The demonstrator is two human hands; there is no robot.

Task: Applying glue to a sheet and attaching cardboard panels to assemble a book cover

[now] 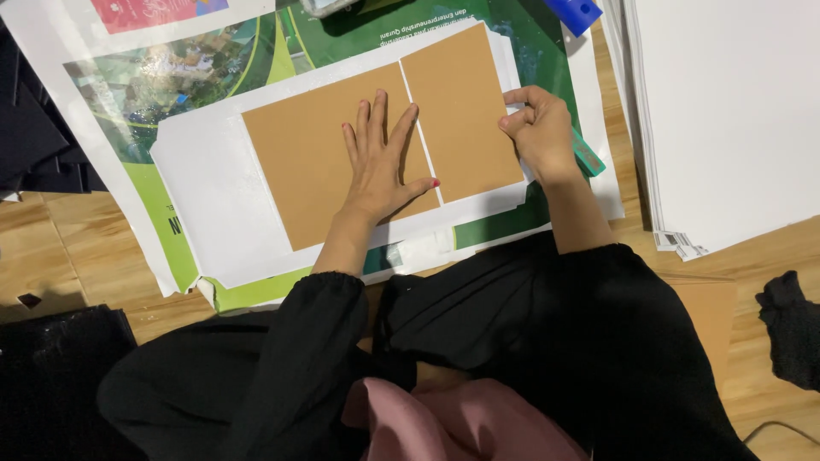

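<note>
Item: two brown boards point(342, 154) on white sheet point(205, 205). We press left hand point(380, 166) flat, fingers spread; right hand point(538, 128) pinches the smaller board's edge point(504, 102) (gap narrow). Risk, we judge: boards skewing if either hand slips.

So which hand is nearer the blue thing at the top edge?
Right. The right hand pinches the right edge of the smaller brown card, just below the blue thing. The left hand lies flat farther left, on the bigger card.
</note>
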